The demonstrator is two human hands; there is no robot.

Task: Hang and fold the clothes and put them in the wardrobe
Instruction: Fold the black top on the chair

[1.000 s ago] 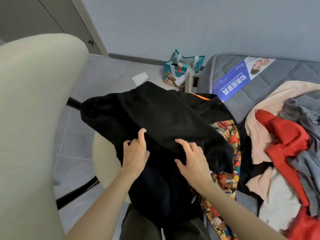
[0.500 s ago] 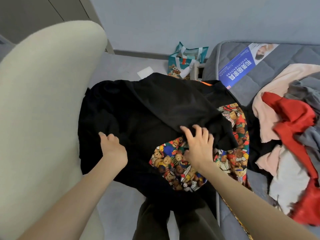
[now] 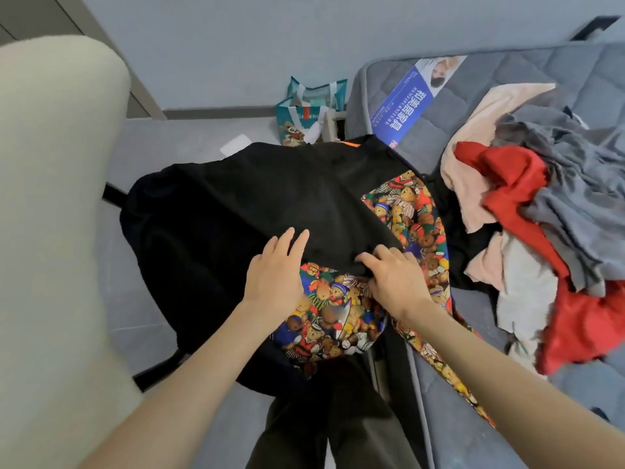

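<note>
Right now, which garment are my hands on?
The black, bear-print garment: left hand rests on it, right hand grips its fold. The red, pink and grey pile lies untouched.

Bright, even, cool-toned light; source out of frame. Shadows faint, soft-edged. Black garment (image 3: 270,198) reads nearly flat, folds barely separable. Wide-angle bowing at edges: cream chair back (image 3: 50,198) looms oversized and soft at left, mattress (image 3: 575,72) rim curves. Mild compression softness throughout.
</note>
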